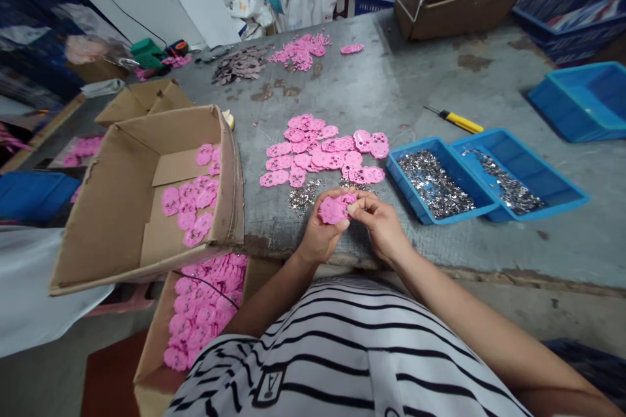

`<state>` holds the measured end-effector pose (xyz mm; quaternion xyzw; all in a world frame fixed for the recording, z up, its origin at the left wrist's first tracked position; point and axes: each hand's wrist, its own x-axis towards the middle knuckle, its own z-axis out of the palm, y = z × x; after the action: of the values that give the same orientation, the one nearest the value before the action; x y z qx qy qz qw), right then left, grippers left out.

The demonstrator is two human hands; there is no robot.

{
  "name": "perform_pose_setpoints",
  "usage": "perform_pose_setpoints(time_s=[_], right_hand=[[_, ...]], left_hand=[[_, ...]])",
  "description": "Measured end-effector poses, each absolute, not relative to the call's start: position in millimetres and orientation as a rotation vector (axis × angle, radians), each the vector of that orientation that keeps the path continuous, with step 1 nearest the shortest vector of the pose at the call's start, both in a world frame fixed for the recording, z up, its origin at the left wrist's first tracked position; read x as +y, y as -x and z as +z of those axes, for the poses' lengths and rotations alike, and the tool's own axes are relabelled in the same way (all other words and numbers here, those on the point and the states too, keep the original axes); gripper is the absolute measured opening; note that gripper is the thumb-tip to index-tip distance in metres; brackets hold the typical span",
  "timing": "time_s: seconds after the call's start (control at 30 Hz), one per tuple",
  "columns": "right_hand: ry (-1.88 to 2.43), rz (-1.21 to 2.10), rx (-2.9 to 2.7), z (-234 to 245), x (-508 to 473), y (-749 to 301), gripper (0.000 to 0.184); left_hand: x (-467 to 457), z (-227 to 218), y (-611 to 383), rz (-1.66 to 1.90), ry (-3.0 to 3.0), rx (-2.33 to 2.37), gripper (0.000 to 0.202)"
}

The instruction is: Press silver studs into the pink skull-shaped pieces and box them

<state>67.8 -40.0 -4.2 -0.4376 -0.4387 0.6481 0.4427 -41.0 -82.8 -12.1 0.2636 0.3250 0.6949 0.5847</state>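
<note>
Just above the table's front edge, my left hand (320,228) grips a flat pink plastic piece (333,208) with a scalloped outline. My right hand (379,221) pinches the right side of that same piece, its thumb and fingertips pressed together there. Whether a small metal part sits between those fingertips is too small to tell. Beyond my hands lies a heap of similar pink pieces (323,150), some with small holes. A little pile of shiny metal parts (304,197) rests beside my left hand, and more lie partly hidden behind my right.
Blue trays (425,143) of small metal parts stand right of my hands. A yellow-handled screwdriver (462,121) lies behind them. On the left, a cardboard box (105,208) holds pink pieces; a lower box (156,332) holds many more. Farther back are grey pieces (239,65) and a large carton (454,10).
</note>
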Motion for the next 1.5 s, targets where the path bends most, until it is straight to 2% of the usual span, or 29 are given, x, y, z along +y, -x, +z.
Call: perform_pose_setpoints(time_s=[0.9,1.23,1.5], right_hand=[[1.076,1.603,-0.987,-4.1,-40.0,-61.4,0.02],[1.133,1.569,-1.065,-7.9,-39.2,-63.6,0.023],[1.12,1.591,-1.046,-8.8,-38.6,-63.3,0.019]], left_hand=[[-79.7,-21.2,41.0,1.645,-0.8,0.764,0.047],[-81.2,-23.1,39.2,1.631,-0.752,0.842,0.053],[-81.5,-11.8,39.8,1.528,-0.568,0.812,0.061]])
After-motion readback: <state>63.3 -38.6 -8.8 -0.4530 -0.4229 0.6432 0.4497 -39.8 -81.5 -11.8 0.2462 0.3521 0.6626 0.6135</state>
